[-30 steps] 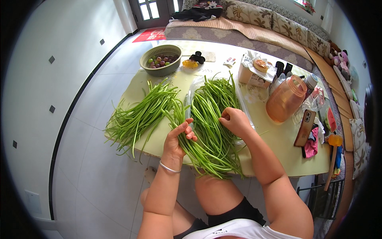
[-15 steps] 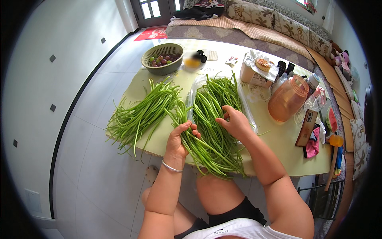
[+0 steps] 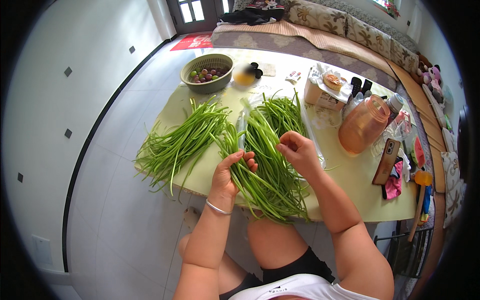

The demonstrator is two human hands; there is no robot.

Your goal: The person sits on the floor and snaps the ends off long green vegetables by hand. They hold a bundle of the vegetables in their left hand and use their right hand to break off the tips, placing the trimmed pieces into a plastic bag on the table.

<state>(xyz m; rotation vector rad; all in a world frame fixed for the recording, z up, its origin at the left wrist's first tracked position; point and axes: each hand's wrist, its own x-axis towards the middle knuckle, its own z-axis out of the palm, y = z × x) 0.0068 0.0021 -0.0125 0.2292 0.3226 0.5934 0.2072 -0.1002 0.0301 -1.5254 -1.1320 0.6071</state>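
Long, thin green vegetable stems lie in two heaps on the table. My left hand [image 3: 227, 172] is closed around a bunch of stems [image 3: 229, 142], whose ends reach down past the table's near edge. Close to its right, my right hand [image 3: 301, 154] pinches a few stems, smeared by motion, above the larger heap [image 3: 286, 114]. That heap lies on a clear plastic bag [image 3: 320, 159]. A second heap [image 3: 186, 134] is spread loosely to the left of my left hand.
On the table [image 3: 345, 200] stand a colander of grapes [image 3: 187, 82], a cup of yellow liquid [image 3: 243, 78], a box [image 3: 322, 97] with a pastry on it, a pink jug [image 3: 362, 125] and an upright phone [image 3: 386, 161]. Behind runs a sofa [image 3: 300, 42].
My right hand has lifted slightly from the larger heap, with a few stems now blurred at its fingertips. My left hand keeps its bunch nearly in place.
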